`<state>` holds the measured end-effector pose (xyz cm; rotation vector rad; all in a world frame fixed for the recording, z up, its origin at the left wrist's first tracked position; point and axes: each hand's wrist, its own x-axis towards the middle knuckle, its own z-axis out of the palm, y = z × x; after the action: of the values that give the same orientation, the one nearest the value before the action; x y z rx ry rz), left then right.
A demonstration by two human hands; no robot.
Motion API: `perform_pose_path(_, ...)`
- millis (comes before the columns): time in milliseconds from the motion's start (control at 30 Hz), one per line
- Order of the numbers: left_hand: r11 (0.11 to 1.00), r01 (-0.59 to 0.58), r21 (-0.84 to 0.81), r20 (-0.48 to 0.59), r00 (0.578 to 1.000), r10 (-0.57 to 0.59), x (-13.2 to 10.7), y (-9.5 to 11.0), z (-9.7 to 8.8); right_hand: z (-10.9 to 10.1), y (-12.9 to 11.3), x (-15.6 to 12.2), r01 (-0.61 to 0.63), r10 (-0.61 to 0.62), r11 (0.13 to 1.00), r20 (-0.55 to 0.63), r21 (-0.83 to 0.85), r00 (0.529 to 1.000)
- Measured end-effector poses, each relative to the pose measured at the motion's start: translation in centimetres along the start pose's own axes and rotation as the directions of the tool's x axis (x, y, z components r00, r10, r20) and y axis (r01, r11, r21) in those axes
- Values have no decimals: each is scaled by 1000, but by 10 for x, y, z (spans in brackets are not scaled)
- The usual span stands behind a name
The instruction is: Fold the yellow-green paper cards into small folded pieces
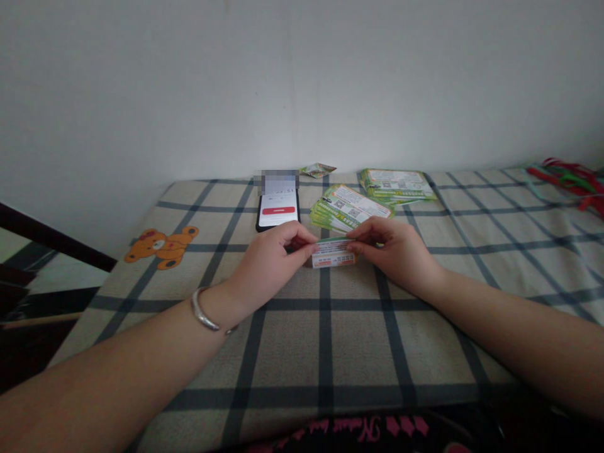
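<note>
My left hand (271,258) and my right hand (394,251) meet at the middle of the plaid cover. Their fingertips pinch the two ends of a small printed card (333,253), which has a green top edge and a red strip along the bottom. Just beyond the hands lies a fanned pile of green-and-white cards with QR codes (346,209). A second, squarer pile (395,185) sits farther back. A black smartphone (278,211) lies just beyond my left hand, its screen showing a red button.
The plaid-covered mattress (443,264) meets a white wall at the back. A small foil packet (317,170) lies by the wall, and red-and-green ribbons (569,182) are heaped at the far right. A dark frame rail (51,239) runs along the left edge. My left wrist wears a silver bangle (204,309).
</note>
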<state>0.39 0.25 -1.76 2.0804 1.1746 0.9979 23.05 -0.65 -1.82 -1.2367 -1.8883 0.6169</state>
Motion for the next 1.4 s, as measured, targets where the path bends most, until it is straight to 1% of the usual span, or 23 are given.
perform_pose_path(167,999,-26,37,14,1000,26,1,-3,0,1,4,1,-33,34,999,35,-7,999)
perform_pose_path(367,995,-40,89,17,999,39,3,-1,0,3,6,3,-44,44,999,57,-2,997)
perform_pose_path(500,972,-68,223,23,998,64,6,1,-1,3,4,4,-56,61,997,85,-58,995)
perform_pose_path(600,947,-83,310,43,996,73,8,0,0,2,4,6,-2,18,986,96,-168,995)
perform_pose_path(733,923,-95,372,78,994,71,10,-3,1,2,5,10,70,-40,953,104,-296,994)
perform_pose_path(933,898,-113,425,98,992,78,10,-2,2,3,5,11,107,-71,931,114,-350,991)
perform_pose_path(1033,880,-109,463,83,993,80,10,-3,2,2,7,12,154,-115,911,122,-383,986)
perform_pose_path(1100,875,-125,468,70,992,104,10,-4,2,1,9,12,196,-159,895,124,-400,979)
perform_pose_path(1233,856,-232,461,131,972,193,9,-7,1,1,10,11,302,-264,873,151,-382,953)
perform_pose_path(1333,839,-284,464,171,958,230,9,-8,0,1,8,10,411,-347,847,234,-338,908)
perform_pose_path(1400,819,-327,471,204,944,260,9,-7,-1,1,6,9,453,-374,828,275,-332,886)
